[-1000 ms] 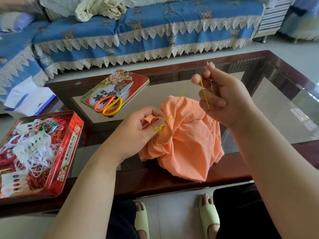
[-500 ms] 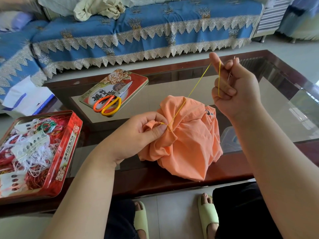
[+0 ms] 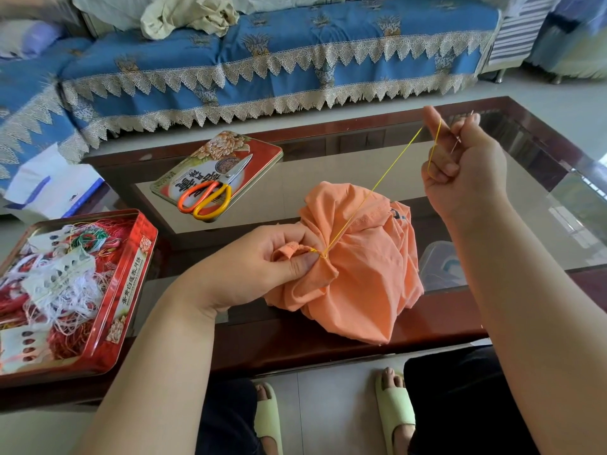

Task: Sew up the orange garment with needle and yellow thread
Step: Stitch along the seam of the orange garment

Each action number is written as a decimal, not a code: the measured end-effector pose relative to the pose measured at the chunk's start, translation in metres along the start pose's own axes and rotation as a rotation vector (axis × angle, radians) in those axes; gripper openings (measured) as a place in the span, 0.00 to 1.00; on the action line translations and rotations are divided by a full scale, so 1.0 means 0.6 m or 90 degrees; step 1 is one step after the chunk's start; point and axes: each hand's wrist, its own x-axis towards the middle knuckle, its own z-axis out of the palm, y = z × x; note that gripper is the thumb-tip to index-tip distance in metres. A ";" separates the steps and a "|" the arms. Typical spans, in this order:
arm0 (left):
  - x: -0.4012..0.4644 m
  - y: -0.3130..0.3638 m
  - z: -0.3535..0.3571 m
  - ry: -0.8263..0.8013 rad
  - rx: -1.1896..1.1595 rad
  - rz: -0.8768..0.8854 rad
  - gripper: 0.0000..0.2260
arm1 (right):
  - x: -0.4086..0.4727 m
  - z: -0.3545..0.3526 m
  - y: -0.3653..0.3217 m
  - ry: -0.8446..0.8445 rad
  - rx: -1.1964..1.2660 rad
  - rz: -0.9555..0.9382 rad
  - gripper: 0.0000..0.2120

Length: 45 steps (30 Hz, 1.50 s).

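Threads (image 3: 62, 284) in red, white and green fill the open red tin (image 3: 108, 310) at the table's (image 3: 345, 336) left end, tangled over white cards; its near-left corner runs out of view. Its flat lid (image 3: 230, 152) lies farther back with the orange-and-yellow-handled scissors (image 3: 210, 195) resting on it. Bunched on the table's front edge sits the orange garment (image 3: 371, 274). The left hand (image 3: 259, 267) pinches a fold of it between thumb and fingers, right where the yellow thread (image 3: 377, 185) comes out. That thread runs taut up to the raised right hand (image 3: 466, 172), looping over its forefinger; the curled fingers grip the needle (image 3: 456, 144), barely visible as a thin sliver. A clear plastic box (image 3: 440, 267) under the glass is hard to make out.
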 end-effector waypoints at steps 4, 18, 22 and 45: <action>0.003 -0.003 0.004 0.045 -0.056 0.019 0.13 | 0.004 0.001 0.007 -0.002 -0.113 0.003 0.15; -0.008 -0.007 -0.007 -0.019 -0.138 0.076 0.18 | 0.029 -0.023 0.021 0.056 -0.337 0.047 0.15; -0.008 -0.007 -0.007 -0.017 -0.183 0.089 0.16 | 0.036 -0.026 0.032 0.106 -0.412 0.102 0.16; -0.012 0.008 -0.008 -0.123 -0.173 0.029 0.13 | 0.049 -0.038 0.033 0.156 -0.372 -0.039 0.15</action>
